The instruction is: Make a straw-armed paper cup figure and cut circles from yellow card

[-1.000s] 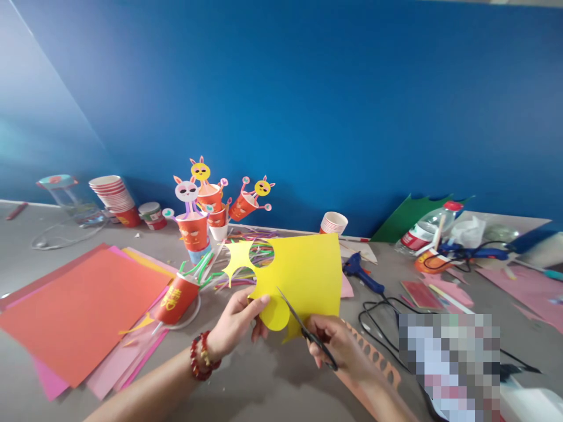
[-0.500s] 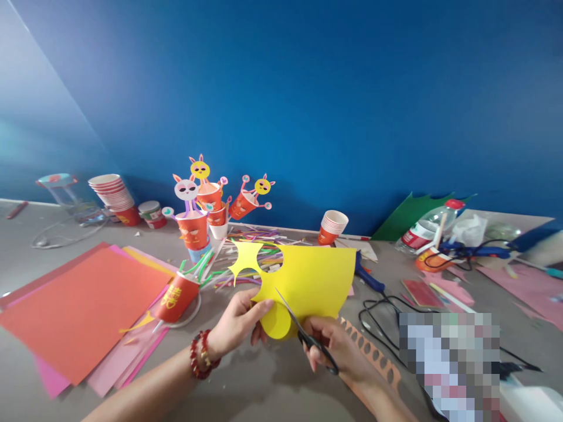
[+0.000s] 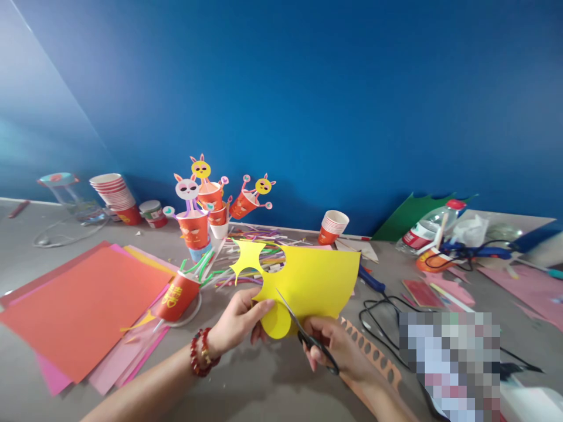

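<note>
A sheet of yellow paper (image 3: 323,275) with round cut-outs along its left side is held up over the table. My left hand (image 3: 246,319) pinches it at the lower left, thumb on top, beside a partly cut yellow circle (image 3: 277,322). My right hand (image 3: 329,340) is closed around the black handles of a pair of scissors (image 3: 325,354). Their blades lie across the paper along the circle's upper right edge, pointing up and left. The lower blade is hidden by the paper, and so are some of my left fingertips.
Left lies a stack of coloured paper (image 3: 92,305) beside a tipped red paper cup (image 3: 178,296). Decorated cups (image 3: 193,228) and loose pipe cleaners (image 3: 222,258) sit behind. On the right are a blue glue gun (image 3: 372,278), its black cable and a water bottle (image 3: 433,225).
The yellow sheet's upper part has tilted slightly, its right corner shifting right and down a little. Both hands and the scissors stay almost in place.
</note>
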`<state>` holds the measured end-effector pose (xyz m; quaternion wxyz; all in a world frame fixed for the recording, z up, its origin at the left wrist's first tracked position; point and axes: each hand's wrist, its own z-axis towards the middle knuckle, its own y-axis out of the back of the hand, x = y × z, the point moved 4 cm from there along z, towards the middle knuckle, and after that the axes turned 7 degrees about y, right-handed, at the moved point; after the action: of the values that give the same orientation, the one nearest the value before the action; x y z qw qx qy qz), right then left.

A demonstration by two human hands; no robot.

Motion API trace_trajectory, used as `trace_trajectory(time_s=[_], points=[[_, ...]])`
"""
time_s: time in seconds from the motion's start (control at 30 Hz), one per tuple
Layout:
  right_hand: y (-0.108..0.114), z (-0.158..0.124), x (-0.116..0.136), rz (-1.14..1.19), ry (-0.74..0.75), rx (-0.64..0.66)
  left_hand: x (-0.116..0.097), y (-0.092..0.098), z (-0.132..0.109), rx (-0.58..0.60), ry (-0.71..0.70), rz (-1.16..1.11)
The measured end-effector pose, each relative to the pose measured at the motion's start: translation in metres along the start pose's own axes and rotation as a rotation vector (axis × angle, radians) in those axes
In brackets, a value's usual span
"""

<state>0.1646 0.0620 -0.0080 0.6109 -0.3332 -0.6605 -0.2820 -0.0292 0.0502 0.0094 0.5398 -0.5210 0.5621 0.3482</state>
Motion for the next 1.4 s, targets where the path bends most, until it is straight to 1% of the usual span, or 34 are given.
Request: trace_trajectory(time_s=[0.43, 0.73, 0.93, 1.2, 1.4], points=[[-0.0009, 0.0004, 0.0038, -0.013, -0.001, 0.011, 0.0017, 0.0012, -0.0003, -0.004, -0.004, 0.017], [-0.0004, 0.0008, 0.0055, -0.053, 0.083, 0.09, -0.0007, 0.0001, -0.0006, -0.009, 0.004, 0.021], [0.0006, 0.0, 0.0018, -0.067, 0.083, 0.084, 0.0002, 0.001, -0.0005, -0.013, 0.002, 0.028], [0.0001, 0.0001, 0.0042, -0.079, 0.109, 0.087, 0.0001, -0.0002, -0.0013, -0.005, -0.01, 0.013], [-0.001, 0.0, 0.0046, -0.079, 0.1, 0.09, -0.0002, -0.0016, -0.0018, -0.022, 0.006, 0.012]])
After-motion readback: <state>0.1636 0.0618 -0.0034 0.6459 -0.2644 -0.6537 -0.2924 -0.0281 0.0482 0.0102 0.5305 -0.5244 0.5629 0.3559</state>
